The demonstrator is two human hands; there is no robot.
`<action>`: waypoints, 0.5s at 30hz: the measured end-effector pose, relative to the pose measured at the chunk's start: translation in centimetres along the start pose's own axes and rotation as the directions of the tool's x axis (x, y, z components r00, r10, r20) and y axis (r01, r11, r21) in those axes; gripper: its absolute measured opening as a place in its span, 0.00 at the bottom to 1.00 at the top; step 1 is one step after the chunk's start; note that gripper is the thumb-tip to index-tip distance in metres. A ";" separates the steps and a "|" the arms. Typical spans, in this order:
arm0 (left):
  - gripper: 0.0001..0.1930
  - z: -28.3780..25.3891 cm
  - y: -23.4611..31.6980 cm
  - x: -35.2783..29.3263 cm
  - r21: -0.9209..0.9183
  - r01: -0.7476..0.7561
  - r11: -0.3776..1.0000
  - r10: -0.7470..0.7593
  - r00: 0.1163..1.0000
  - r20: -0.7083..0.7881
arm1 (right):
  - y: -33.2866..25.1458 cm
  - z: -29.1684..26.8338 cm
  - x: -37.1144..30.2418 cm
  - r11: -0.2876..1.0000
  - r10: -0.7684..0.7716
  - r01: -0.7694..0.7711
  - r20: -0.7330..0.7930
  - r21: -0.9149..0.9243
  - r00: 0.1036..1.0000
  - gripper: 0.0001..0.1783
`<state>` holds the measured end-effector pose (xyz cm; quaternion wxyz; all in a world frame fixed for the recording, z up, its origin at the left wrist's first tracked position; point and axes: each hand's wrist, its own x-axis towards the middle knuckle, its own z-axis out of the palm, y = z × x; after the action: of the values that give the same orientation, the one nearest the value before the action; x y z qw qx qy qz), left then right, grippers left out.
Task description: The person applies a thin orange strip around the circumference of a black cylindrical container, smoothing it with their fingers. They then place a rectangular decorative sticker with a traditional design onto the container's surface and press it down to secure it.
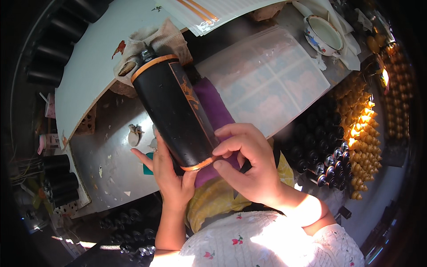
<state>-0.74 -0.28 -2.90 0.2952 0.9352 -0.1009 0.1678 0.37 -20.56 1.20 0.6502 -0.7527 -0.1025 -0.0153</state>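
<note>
A black cylinder [167, 111] lies tilted in front of me, its far end resting by a crumpled beige cloth [158, 38]. An orange band rings each end, and a gold-orange decorated panel runs along its right side. My left hand [172, 178] supports the near end from the left and below, with one finger stretched out sideways. At the near orange band [199, 165], my right hand [251, 162] pinches the band's right edge between thumb and fingertips. Purple cloth [212, 100] lies beneath the cylinder.
Translucent sheets [267, 75] cover the table's right side, with an enamel bowl [324, 38] behind. A small pale knotted bundle [134, 135] sits on the metal tabletop [111, 167]. Gold turned pieces [362, 138] and black ones [318, 142] stand right; more black cylinders [58, 49] line the left.
</note>
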 end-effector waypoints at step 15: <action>0.55 0.1 1.6 -1.2 -0.442 0.130 0.888 -0.137 0.990 0.015 | -0.7 0.8 -0.1 0.990 -0.063 0.059 -0.034 -0.131 0.997 0.08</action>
<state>-2.29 -1.50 -2.57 0.5113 0.8471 -0.0693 0.1276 0.04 -19.70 1.79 0.6010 -0.7894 -0.1120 -0.0560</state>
